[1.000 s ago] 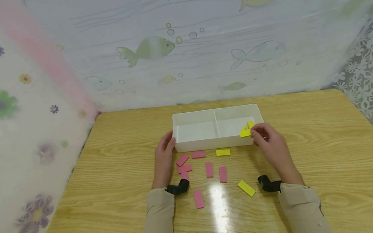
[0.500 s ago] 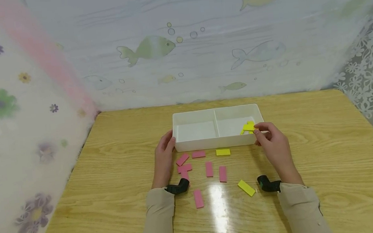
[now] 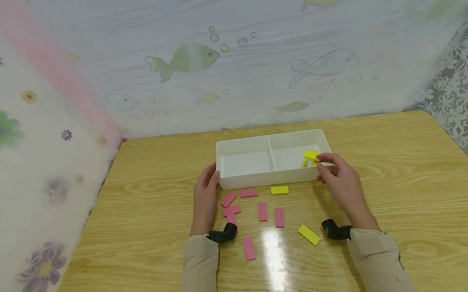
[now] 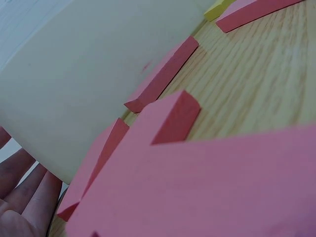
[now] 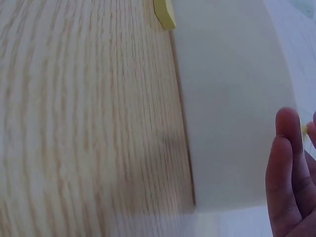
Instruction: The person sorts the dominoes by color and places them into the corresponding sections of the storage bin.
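A white two-compartment box (image 3: 261,179) stands on the table. My left hand (image 3: 205,194) rests against its left end, with the extended fingers (image 4: 42,197) touching the end wall in the left wrist view. Over the front wall of the right compartment, my right hand (image 3: 342,183) pinches the end of a flat rectangular yellow block (image 3: 311,154) between thumb and index finger. More yellow pieces lie beneath that block, partly hidden. In the right wrist view, only a sliver of yellow shows at the fingertips (image 5: 287,118).
Several pink blocks (image 3: 262,211) lie in front of the box, some overlapping near my left wrist. One yellow block (image 3: 279,190) lies close to the front wall, another yellow block (image 3: 309,235) nearer me. A patterned wall covering (image 3: 254,89) rises behind the table.
My right hand has lowered the yellow block from the front rim into the right compartment, onto the yellow pieces there, turning it. The left hand and box have stayed in place.
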A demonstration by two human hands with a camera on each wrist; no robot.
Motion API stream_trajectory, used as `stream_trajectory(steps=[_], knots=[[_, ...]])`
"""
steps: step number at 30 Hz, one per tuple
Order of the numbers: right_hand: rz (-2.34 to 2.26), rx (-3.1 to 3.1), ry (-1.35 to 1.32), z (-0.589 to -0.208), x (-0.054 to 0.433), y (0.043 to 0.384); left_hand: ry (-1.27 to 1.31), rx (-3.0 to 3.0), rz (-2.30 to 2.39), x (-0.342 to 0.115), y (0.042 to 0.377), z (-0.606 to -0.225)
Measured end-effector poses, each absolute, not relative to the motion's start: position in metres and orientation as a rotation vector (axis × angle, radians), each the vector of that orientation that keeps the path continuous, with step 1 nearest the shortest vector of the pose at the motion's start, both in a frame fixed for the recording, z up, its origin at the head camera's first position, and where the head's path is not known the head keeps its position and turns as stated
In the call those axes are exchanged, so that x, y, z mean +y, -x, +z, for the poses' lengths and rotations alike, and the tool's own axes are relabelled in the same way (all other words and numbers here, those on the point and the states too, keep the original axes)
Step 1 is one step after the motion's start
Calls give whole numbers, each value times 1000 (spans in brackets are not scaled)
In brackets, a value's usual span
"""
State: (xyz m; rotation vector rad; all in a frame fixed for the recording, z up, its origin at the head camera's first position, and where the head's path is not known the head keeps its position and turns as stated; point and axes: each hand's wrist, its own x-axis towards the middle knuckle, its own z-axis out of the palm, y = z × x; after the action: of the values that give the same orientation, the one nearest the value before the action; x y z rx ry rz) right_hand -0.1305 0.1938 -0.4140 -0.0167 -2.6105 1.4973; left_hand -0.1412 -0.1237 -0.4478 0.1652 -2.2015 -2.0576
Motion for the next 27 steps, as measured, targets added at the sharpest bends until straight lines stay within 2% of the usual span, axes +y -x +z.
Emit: stream_trajectory(steps=[27], knots=[[1488,-2653,72,-411,193,129,-166,-2210,-2053,-124,142,-447]])
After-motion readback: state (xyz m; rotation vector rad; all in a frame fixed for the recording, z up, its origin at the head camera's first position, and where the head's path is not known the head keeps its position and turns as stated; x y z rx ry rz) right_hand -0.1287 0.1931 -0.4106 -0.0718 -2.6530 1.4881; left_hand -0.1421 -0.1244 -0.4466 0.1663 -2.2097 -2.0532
